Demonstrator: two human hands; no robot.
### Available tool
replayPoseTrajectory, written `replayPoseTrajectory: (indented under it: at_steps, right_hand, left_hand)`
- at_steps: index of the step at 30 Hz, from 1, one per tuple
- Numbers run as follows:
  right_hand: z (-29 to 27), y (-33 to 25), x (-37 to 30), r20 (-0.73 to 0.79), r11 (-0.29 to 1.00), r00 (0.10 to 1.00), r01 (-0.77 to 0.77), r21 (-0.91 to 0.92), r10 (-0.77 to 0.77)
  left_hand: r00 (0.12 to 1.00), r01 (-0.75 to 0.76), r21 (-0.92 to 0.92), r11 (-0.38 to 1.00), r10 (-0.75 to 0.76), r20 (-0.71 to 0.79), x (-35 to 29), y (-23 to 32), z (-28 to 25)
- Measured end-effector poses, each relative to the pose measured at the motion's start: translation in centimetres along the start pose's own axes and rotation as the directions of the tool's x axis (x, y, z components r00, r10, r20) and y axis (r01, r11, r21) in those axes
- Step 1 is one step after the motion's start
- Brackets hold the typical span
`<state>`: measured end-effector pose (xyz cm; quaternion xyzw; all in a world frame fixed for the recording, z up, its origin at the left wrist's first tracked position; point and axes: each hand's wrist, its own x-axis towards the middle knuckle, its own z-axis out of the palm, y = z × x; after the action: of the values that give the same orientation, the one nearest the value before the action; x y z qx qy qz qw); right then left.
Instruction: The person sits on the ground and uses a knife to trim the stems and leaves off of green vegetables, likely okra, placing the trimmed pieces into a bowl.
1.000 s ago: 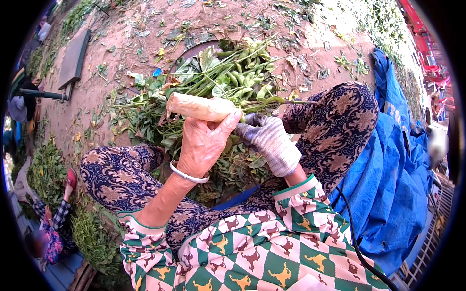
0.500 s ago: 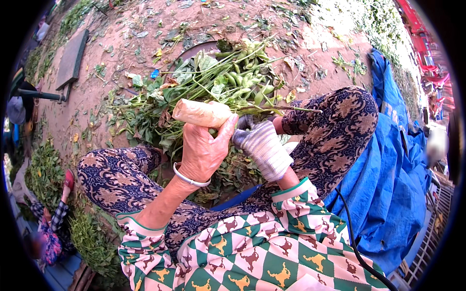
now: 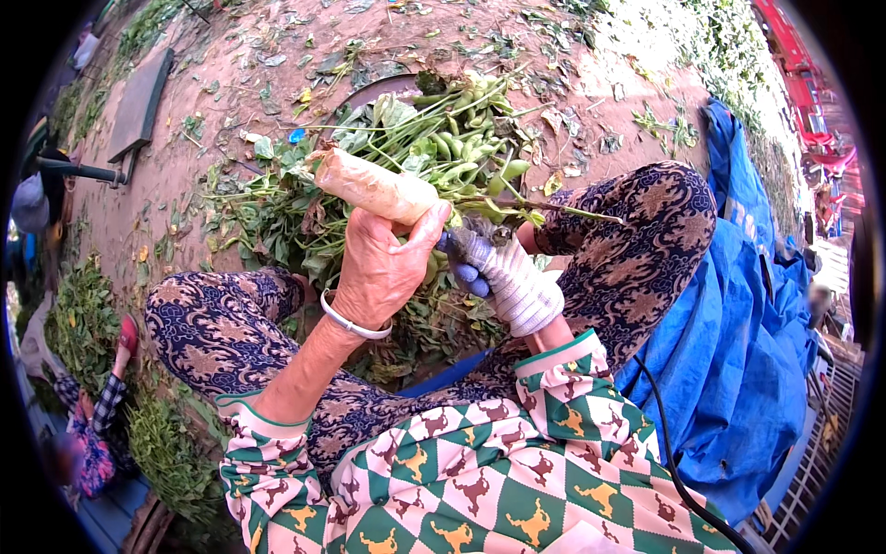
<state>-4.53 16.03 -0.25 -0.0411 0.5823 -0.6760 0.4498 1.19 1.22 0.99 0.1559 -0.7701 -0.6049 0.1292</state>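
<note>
My left hand (image 3: pixel 374 263), bare with a white band at the wrist, is closed round a thick tan cylinder (image 3: pixel 374 187). Its far end points up and left; what it is I cannot make out. Close beside its thumb, my right hand (image 3: pixel 508 282) wears a pale knitted glove with grey-blue fingers. Those fingers are curled at a green bean stalk (image 3: pixel 563 209), whose bare end juts out to the right. Under and beyond both hands lies a heap of bean plants (image 3: pixel 397 138) with leaves and plump green pods (image 3: pixel 452 148). The gloved fingertips are partly hidden.
A round basin's rim (image 3: pixel 378 88) shows behind the heap. My bent knees (image 3: pixel 637 222) flank it. A blue tarp (image 3: pixel 729 342) lies at right, with a black cable (image 3: pixel 664 434) nearby. Another person (image 3: pixel 97 443) sits at lower left beside more plants (image 3: pixel 166 452). Loose leaves litter the ground.
The cylinder's outer end has shifted slightly left and its tilt has steepened. My gloved hand has turned, showing more of its grey-blue fingers. The stalk's end has moved a little right and down.
</note>
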Motion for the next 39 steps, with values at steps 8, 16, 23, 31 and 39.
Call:
replayPoseTrajectory:
  at_steps: [8, 16, 23, 31, 39]
  right_hand:
    - [0.0, -0.5, 0.3, -0.19, 0.862, 0.982, -0.1, -0.498, 0.004]
    - [-0.4, -1.6, -1.5, -0.056, 0.957, 0.981, -0.193, -0.217, 0.185]
    - [0.0, -0.6, -1.4, -0.233, 0.905, 0.918, -0.371, -0.209, 0.322]
    - [-1.3, 0.4, -3.5, -0.054, 0.968, 0.97, -0.242, -0.064, 0.238]
    - [0.3, 0.2, -3.9, -0.2, 0.837, 0.976, -0.184, -0.516, 0.091]
  left_hand:
    - [0.999, 0.041, 0.083, 0.996, -0.043, 0.017, -0.6, 0.0, 0.5]
    - [0.996, 0.093, -0.037, 0.995, -0.092, 0.012, -1.4, 1.3, 0.0]
    - [0.998, 0.042, 0.033, 0.999, -0.041, -0.048, -2.8, 0.9, 1.3]
    - [0.993, -0.07, 0.201, 0.977, 0.088, -0.081, -3.8, 0.7, 1.7]
    - [0.994, 0.1, -0.106, 0.989, -0.104, -0.027, -4.3, 1.0, 1.7]
